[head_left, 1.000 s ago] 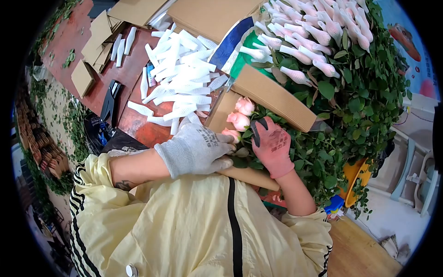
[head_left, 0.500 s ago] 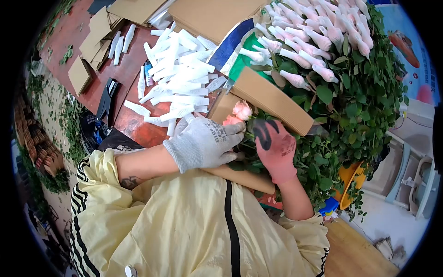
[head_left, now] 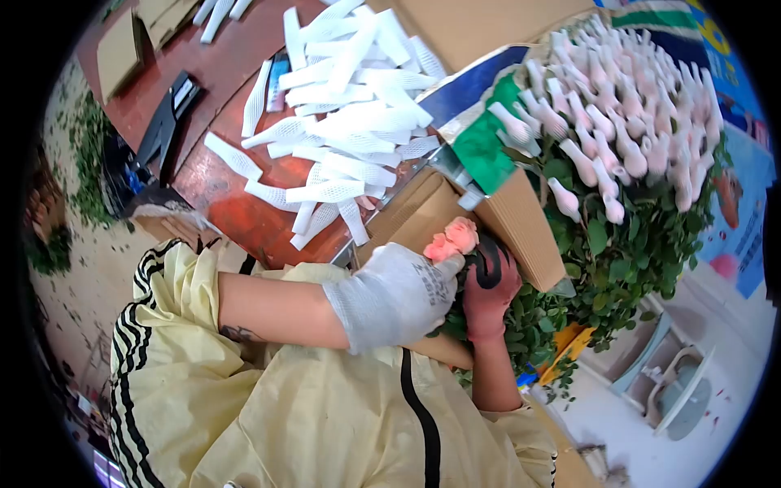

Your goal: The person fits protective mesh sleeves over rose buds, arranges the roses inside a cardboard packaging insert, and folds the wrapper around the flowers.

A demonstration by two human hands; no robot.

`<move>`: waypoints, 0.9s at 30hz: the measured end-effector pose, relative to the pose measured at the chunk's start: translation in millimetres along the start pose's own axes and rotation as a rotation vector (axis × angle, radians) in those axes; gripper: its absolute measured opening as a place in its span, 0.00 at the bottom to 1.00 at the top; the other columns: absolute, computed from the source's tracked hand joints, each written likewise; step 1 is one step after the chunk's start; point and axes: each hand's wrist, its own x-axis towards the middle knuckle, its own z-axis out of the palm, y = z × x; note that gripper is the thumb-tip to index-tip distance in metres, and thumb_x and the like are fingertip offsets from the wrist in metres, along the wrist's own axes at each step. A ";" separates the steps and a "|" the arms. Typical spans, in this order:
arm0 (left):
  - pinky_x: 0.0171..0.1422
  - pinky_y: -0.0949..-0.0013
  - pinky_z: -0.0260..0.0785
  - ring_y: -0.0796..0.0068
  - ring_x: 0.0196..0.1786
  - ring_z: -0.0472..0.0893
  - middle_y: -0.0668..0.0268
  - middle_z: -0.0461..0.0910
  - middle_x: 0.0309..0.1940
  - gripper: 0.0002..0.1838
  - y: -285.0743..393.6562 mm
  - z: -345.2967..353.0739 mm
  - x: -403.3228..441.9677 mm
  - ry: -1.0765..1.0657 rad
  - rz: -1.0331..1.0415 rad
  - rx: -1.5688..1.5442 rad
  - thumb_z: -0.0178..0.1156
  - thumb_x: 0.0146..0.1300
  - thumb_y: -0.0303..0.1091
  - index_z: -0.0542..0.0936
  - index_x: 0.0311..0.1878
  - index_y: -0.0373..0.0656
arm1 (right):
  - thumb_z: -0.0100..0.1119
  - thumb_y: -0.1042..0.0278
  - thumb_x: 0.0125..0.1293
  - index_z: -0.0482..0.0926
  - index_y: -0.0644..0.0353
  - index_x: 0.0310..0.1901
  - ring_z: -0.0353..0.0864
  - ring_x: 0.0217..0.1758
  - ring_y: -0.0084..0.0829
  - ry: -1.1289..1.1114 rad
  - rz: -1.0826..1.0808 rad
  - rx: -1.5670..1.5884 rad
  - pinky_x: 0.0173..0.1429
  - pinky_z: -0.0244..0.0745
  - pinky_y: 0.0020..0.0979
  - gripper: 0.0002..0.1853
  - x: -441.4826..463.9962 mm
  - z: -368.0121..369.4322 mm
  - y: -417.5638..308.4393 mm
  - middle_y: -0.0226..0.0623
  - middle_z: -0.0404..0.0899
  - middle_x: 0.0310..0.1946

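Two pink roses [head_left: 452,239] lie with their heads close together over a piece of brown cardboard [head_left: 413,207]. My left hand [head_left: 404,294], in a pale grey knit glove, is closed just below the blooms, with fingertips against them and the stems hidden. Right beside it, my right hand [head_left: 491,285] wears a red glove with black-coated fingers. Its fingers are curled in by the roses, and what they grip is hidden. A folded cardboard strip [head_left: 525,232] stands to the right of the blooms.
White foam net sleeves [head_left: 350,122] are heaped on the red table [head_left: 220,175]. A black stapler [head_left: 172,118] lies at left. Many net-covered pink roses [head_left: 618,122] with dense leaves stand at right. A plastic stool [head_left: 679,390] is lower right.
My right hand has come in closer to the roses, with its fingers curled beside them. My left hand remains at the blooms. The camera view has shifted, so the surroundings appear displaced.
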 end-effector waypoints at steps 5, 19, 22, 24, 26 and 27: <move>0.23 0.66 0.67 0.75 0.29 0.81 0.62 0.80 0.43 0.27 -5.3 12.7 2.1 0.061 0.014 -0.044 0.56 0.60 0.42 0.73 0.57 0.32 | 0.64 0.70 0.51 0.78 0.54 0.51 0.72 0.60 0.40 -0.078 0.085 -0.019 0.60 0.64 0.43 0.22 0.5 -1.2 6.0 0.36 0.76 0.54; 0.26 0.62 0.70 0.70 0.29 0.82 0.61 0.80 0.44 0.26 -7.7 -10.7 13.3 0.032 0.050 -0.183 0.54 0.59 0.37 0.72 0.60 0.36 | 0.66 0.66 0.48 0.79 0.56 0.51 0.73 0.60 0.40 -0.077 0.132 0.173 0.59 0.64 0.41 0.24 -1.5 -3.8 4.9 0.39 0.76 0.55; 0.31 0.62 0.72 0.67 0.33 0.83 0.58 0.76 0.57 0.24 -11.2 -7.3 24.7 0.244 0.097 0.006 0.54 0.60 0.43 0.73 0.57 0.40 | 0.63 0.57 0.50 0.76 0.54 0.52 0.75 0.55 0.41 -0.089 -0.043 -0.133 0.51 0.70 0.38 0.25 1.4 -9.8 -2.8 0.41 0.76 0.52; 0.36 0.63 0.74 0.64 0.34 0.83 0.55 0.73 0.62 0.27 -16.5 -12.2 28.5 0.169 0.094 0.158 0.57 0.59 0.47 0.73 0.58 0.41 | 0.61 0.59 0.53 0.75 0.53 0.50 0.79 0.43 0.39 -0.118 0.030 -0.122 0.45 0.73 0.38 0.22 10.3 -13.1 -12.4 0.40 0.76 0.48; 0.38 0.62 0.75 0.63 0.31 0.83 0.55 0.74 0.60 0.28 -17.3 -16.5 26.9 0.220 0.167 0.164 0.58 0.58 0.48 0.74 0.58 0.40 | 0.62 0.56 0.54 0.75 0.54 0.54 0.77 0.50 0.41 -0.332 0.176 0.011 0.51 0.72 0.40 0.25 12.7 -19.4 -13.1 0.39 0.75 0.49; 0.39 0.61 0.75 0.62 0.34 0.84 0.55 0.74 0.60 0.28 -11.3 -25.9 27.4 0.155 0.135 0.145 0.58 0.58 0.48 0.74 0.58 0.41 | 0.61 0.54 0.56 0.72 0.54 0.57 0.77 0.52 0.40 -0.438 0.173 0.072 0.53 0.73 0.41 0.27 20.5 -38.0 -15.6 0.40 0.75 0.52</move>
